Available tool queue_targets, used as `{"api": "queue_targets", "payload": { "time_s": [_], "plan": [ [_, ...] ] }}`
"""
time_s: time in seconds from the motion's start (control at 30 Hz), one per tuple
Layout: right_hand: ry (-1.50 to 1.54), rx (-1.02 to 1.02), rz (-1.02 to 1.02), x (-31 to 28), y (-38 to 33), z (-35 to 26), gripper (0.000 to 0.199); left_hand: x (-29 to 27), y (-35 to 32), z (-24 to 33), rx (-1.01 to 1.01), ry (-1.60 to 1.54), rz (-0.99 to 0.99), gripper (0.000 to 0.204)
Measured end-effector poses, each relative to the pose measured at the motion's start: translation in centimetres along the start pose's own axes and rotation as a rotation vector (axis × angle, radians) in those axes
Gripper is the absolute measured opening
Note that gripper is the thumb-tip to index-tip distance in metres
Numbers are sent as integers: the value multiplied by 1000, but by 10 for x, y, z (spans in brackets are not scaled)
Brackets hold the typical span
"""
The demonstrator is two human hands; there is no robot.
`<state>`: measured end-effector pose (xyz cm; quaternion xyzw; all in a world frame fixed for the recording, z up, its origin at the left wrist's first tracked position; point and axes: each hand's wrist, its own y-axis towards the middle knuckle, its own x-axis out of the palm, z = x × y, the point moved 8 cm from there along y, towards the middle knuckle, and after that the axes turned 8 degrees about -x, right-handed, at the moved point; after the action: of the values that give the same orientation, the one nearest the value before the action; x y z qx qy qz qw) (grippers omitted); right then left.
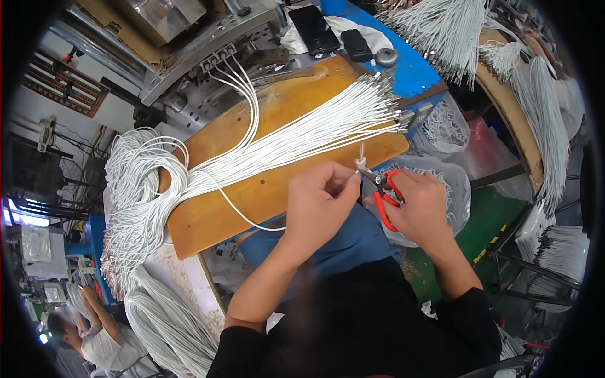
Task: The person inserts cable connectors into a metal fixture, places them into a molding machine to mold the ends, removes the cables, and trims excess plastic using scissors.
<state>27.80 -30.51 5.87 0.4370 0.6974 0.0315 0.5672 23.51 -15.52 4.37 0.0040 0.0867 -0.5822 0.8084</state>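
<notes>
My left hand (320, 203) is closed, thumb against fingers, on a white cable (242, 214) that loops in from the left. Just past the fingertips stands a small white connector (360, 162) with a thin pin pointing up. My right hand (418, 206) grips red-handled cutters (384, 214), whose dark jaws meet the cable end right below the connector. Behind both hands, a fan of white cables (283, 138) with metal-tipped ends lies along a yellow-brown board (249, 205). The cable end within my left fingers is hidden.
A metal machine (189, 79) at the back left has several cables plugged into it. A phone (313, 30) and a small black device (357, 45) lie at the back. Clear bags (463, 208) of white scraps hang at the right. Coiled cables (135, 170) fill the left; another person (107, 340) sits beyond.
</notes>
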Motion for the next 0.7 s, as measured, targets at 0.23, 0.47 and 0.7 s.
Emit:
{"api": "queue_targets", "payload": {
  "time_s": [0.23, 0.47, 0.7],
  "plan": [
    [-2, 176, 8, -7, -15, 22, 28, 25, 10, 32, 334, 391, 121, 7],
    [383, 601, 203, -25, -11, 131, 39, 39, 59, 38, 258, 266, 41, 13],
    [-70, 546, 84, -58, 10, 205, 41, 10, 49, 10, -83, -227, -151, 13]
  ]
}}
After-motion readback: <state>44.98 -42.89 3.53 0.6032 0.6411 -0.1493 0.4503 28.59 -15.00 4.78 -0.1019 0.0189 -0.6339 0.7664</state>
